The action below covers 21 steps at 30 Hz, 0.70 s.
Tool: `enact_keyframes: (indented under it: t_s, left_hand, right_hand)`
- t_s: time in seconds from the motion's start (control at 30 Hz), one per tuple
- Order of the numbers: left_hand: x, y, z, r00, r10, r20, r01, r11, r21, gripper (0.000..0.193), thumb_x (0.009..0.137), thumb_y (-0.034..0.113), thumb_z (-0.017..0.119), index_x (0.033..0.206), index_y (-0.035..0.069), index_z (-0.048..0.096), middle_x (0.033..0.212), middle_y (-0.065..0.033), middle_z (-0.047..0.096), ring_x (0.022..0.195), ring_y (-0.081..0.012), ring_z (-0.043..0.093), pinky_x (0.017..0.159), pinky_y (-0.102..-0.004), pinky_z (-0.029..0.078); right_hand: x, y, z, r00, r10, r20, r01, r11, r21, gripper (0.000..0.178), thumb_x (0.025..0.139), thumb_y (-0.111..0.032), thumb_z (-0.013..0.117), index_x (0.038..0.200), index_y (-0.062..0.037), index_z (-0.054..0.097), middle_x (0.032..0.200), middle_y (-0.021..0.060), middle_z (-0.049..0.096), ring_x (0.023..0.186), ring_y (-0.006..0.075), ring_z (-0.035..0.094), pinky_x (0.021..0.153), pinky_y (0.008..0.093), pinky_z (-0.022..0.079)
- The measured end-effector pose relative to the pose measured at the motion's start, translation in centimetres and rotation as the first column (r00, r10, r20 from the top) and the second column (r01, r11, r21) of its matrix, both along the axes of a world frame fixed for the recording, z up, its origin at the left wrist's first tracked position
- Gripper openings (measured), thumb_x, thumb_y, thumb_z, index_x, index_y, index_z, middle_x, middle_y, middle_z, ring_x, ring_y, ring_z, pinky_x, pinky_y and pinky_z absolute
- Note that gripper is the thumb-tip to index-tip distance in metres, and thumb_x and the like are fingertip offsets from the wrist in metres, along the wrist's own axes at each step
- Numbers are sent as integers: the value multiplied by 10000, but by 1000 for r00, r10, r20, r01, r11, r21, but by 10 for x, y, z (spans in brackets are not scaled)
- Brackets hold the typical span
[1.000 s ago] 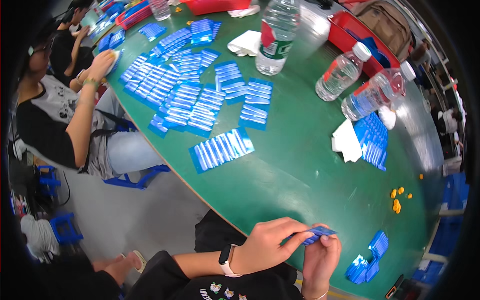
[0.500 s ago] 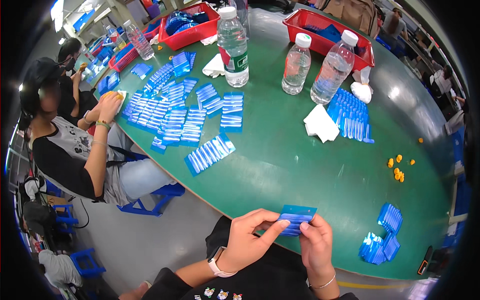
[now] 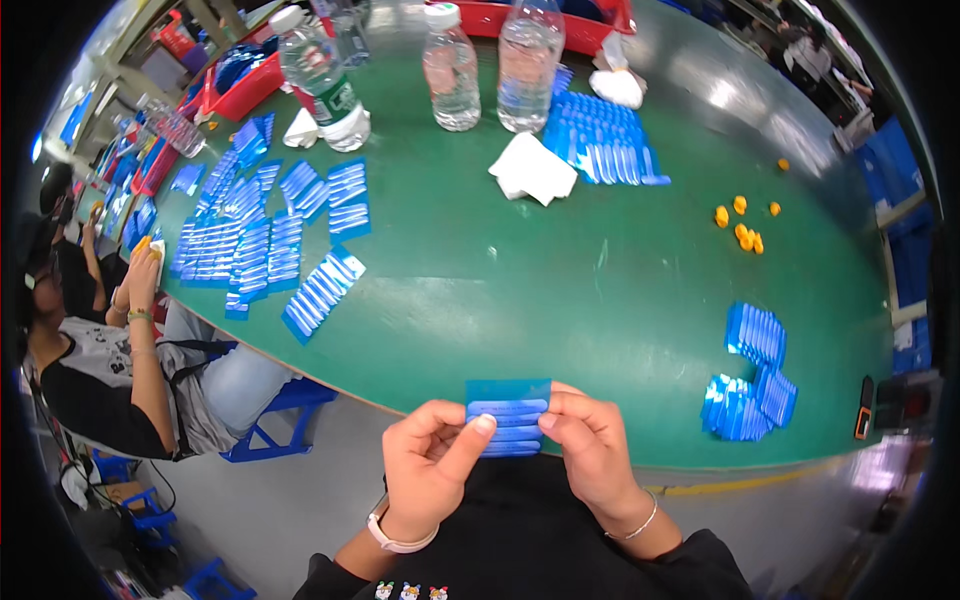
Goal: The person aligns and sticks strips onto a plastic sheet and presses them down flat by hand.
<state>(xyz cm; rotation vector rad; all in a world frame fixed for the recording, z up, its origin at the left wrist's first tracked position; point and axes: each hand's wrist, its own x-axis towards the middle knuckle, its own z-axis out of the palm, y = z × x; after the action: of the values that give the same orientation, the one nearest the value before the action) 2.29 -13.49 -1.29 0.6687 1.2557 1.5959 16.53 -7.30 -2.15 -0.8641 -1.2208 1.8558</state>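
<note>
My left hand (image 3: 428, 470) and my right hand (image 3: 597, 450) hold a small blue film sheet (image 3: 510, 408) between them, just in front of the table's near edge. Rounded ridges run across the sheet one above another, with a flat band of film along its top. My left thumb presses on its left side, and my right thumb and fingers pinch its right edge. The fingers behind it are partly hidden. To the right on the green table (image 3: 600, 300) lies a small group of similar ridged blue sheets (image 3: 757, 335).
Many more blue sheets (image 3: 212, 250) spread over the table's left, others (image 3: 600, 140) at the back. Water bottles (image 3: 452, 80), white tissue (image 3: 530, 168), red baskets (image 3: 250, 85) and small yellow pieces (image 3: 740, 204) stand or lie about. A person (image 3: 145, 385) sits at the left.
The view has swung to the right and down, so the table's things sit further left and higher. The sheet, still in both hands, is now more level and faces me more squarely.
</note>
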Motion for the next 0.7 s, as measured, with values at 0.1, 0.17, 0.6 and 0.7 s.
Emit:
enact_keyframes:
  t_s: [0.1,0.17,0.6,0.7]
  left_hand:
    - [3,3,0,1000,-1,5,1,1000,-3,56,832,-24,612,811,-22,560,724,-12,600,624,-15,494,536,-160,374]
    - [5,5,2,1000,4,-1,-4,1000,-18,74,826,-20,621,797,-15,553,704,10,574,604,-5,461,520,-154,342]
    - [0,13,0,955,-49,-293,67,996,51,73,769,-31,669,808,-41,608,715,-56,600,624,-67,533,560,-185,427]
    - [0,21,-3,962,-89,-259,90,996,-8,71,768,-29,671,823,-43,627,755,-78,630,669,-85,580,599,-198,464]
  right_hand:
    - [2,-1,6,999,-39,4,39,999,2,115,847,-9,499,767,66,532,741,25,445,645,84,379,567,224,315]
    - [5,1,1,999,-35,-9,35,999,-6,106,845,-4,508,765,63,532,747,26,454,651,86,391,574,223,325]
    - [7,11,3,996,-84,38,79,988,130,69,797,-19,618,764,27,581,766,53,556,674,97,468,607,224,383]
    - [9,20,0,997,-17,73,12,997,72,96,790,-29,635,740,21,571,743,50,544,652,97,460,594,225,377]
